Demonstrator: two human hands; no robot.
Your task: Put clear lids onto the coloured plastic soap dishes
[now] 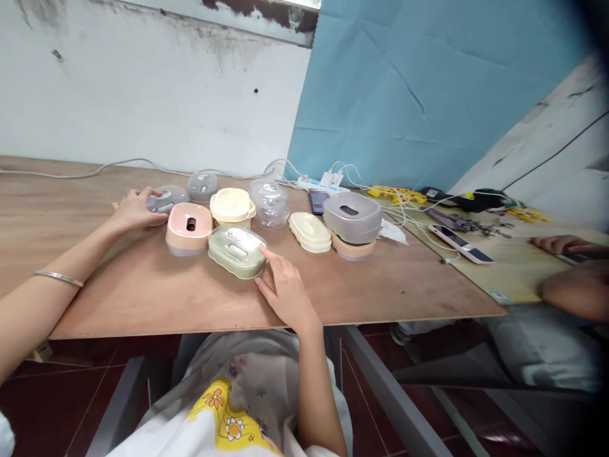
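Observation:
At the left, my left hand (132, 211) has its fingers and thumb around the near-left end of a clear grey plastic lid or box (167, 197). My right hand (285, 289) grips the right end of a green plastic box (228, 259) with a see-through top, index finger above and thumb at its side. Between the hands stands a pink box (183, 228) with a dark slot in its top and a grey base. Behind the green box are stacked cream boxes (232, 204). A smaller grey clear box (202, 186) sits further back.
Clear plastic lids (270, 206) are stacked mid-table. To the right are cream lids (310, 231) and a large grey cover (353, 216) over a peach base (353, 249). A power strip (321, 185) with cables lies behind. A co-worker's arm (578, 289) rests at the right table, near a phone-like device (460, 244).

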